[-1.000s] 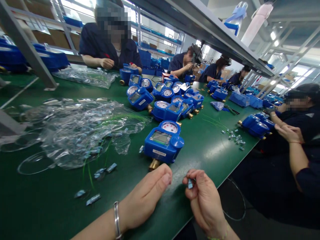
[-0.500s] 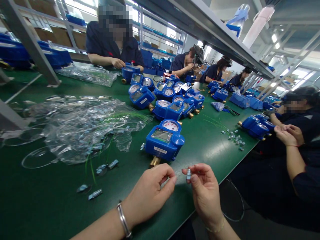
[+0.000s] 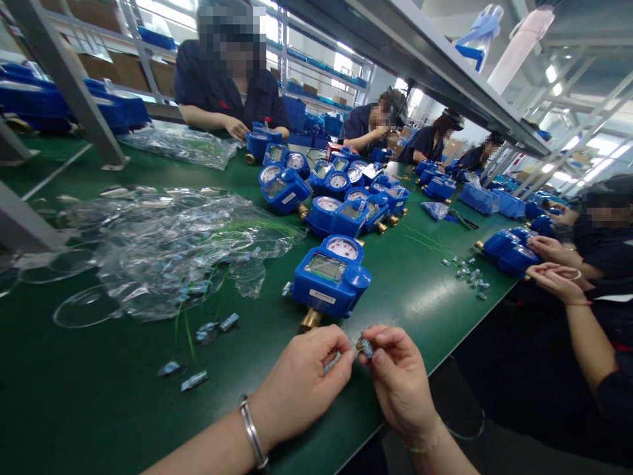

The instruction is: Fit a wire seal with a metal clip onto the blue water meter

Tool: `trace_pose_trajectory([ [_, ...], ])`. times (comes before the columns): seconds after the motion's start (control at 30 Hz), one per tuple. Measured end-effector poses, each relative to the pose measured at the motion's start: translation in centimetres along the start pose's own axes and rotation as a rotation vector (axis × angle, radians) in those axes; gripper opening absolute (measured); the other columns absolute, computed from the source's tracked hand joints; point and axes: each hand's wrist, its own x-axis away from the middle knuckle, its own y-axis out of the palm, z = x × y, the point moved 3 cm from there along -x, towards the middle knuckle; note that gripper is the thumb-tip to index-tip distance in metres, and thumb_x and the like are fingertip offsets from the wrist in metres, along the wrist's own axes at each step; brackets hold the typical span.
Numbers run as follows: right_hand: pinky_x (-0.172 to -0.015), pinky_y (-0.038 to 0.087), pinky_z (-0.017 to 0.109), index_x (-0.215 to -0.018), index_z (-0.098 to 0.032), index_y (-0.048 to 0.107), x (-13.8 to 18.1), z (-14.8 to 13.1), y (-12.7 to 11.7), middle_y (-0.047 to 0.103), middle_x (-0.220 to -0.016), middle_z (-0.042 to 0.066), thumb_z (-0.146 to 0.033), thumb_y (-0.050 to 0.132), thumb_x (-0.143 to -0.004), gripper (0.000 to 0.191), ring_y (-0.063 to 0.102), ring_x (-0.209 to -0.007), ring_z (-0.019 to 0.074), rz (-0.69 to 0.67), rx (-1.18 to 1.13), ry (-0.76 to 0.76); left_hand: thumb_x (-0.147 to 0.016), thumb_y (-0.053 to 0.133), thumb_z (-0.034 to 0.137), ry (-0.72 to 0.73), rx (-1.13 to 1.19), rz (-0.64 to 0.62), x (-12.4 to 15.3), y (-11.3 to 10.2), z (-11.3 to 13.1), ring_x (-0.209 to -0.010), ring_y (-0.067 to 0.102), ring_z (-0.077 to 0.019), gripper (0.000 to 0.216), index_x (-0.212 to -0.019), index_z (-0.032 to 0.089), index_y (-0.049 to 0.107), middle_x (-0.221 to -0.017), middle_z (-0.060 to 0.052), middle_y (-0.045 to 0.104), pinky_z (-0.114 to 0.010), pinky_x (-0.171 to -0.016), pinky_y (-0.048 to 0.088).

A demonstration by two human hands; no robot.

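At the left of the frame, clear plastic bags (image 3: 163, 251) lie crumpled on the green surface (image 3: 99, 396). Low in the centre, the left hand (image 3: 301, 386) has its fingers pinched narrow, meeting the right hand (image 3: 398, 382), whose fingers grip a small metal seal (image 3: 366, 348) just below the blue water meter (image 3: 331, 280).

Small part (image 3: 364, 347) pinched between both hands, mostly hidden by fingertips; too small to identify. Both forearms cut off at near edge.
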Motion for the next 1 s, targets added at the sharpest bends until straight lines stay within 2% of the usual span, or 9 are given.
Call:
trace_pose_trajectory([
  [0.27,-0.071,0.046,0.025,-0.088,-0.023,0.06,0.01,0.13,-0.26,0.055,-0.097,0.001,-0.015,0.065,-0.077,0.015,0.055,-0.076,0.0097,-0.024,0.046,-0.035,-0.082,0.045,0.025,0.014,-0.013,-0.003,-0.08,0.09,-0.1,-0.059,0.047,-0.0098,0.013,-0.075,0.019,0.054,-0.064,0.004,0.052,-0.021,-0.056,0.034],
  [0.5,-0.077,0.046,0.026,-0.095,-0.025,0.06,0.15,-0.32,-0.48,0.056,-0.097,0.002,-0.014,0.067,-0.074,0.024,0.052,-0.095,0.0154,-0.016,0.309,-0.181,-0.084,0.043,0.027,0.037,-0.056,0.0,0.16,0.14,-0.02,-0.066,0.049,-0.012,0.015,-0.075,0.019,0.053,-0.067,0.003,0.052,-0.023,-0.062,0.035],
  [0.63,-0.074,0.047,0.027,-0.095,-0.025,0.06,0.27,-0.4,-0.34,0.057,-0.097,0.003,-0.017,0.067,-0.074,0.024,0.054,-0.092,0.0161,-0.014,0.349,-0.196,-0.083,0.044,0.024,0.043,-0.056,0.004,0.21,0.1,0.03,-0.067,0.049,-0.0125,0.013,-0.073,0.019,0.052,-0.067,0.003,0.051,-0.024,-0.063,0.035],
  [0.8,-0.074,0.049,0.026,-0.097,-0.026,0.059,0.23,-0.28,-0.21,0.058,-0.094,0.001,-0.015,0.068,-0.073,0.028,0.057,-0.085,0.0139,-0.007,0.287,-0.168,-0.085,0.044,0.027,0.024,-0.014,-0.009,0.11,0.16,-0.09,-0.073,0.05,-0.0142,0.015,-0.075,0.02,0.053,-0.071,0.002,0.055,-0.026,-0.068,0.036],
  [0.9,-0.073,0.05,0.025,-0.1,-0.026,0.057,0.23,-0.26,-0.26,0.06,-0.095,0.002,-0.015,0.068,-0.073,0.031,0.059,-0.083,0.0131,0.003,0.248,-0.148,-0.085,0.045,0.033,-0.029,0.031,-0.003,-0.07,0.08,-0.12,-0.078,0.051,-0.0159,0.018,-0.076,0.021,0.055,-0.076,0.002,0.06,-0.028,-0.072,0.036],
  [1.0,-0.069,0.052,0.024,-0.104,-0.027,0.053,0.33,-0.33,-0.24,0.06,-0.094,0.001,-0.012,0.067,-0.074,0.037,0.06,-0.081,0.0122,-0.001,0.246,-0.137,-0.084,0.048,0.036,-0.169,0.239,-0.053,-0.29,0.29,-0.38,-0.066,0.053,-0.0141,0.016,-0.091,0.022,0.05,-0.068,0.004,0.06,-0.027,-0.064,0.038],
])
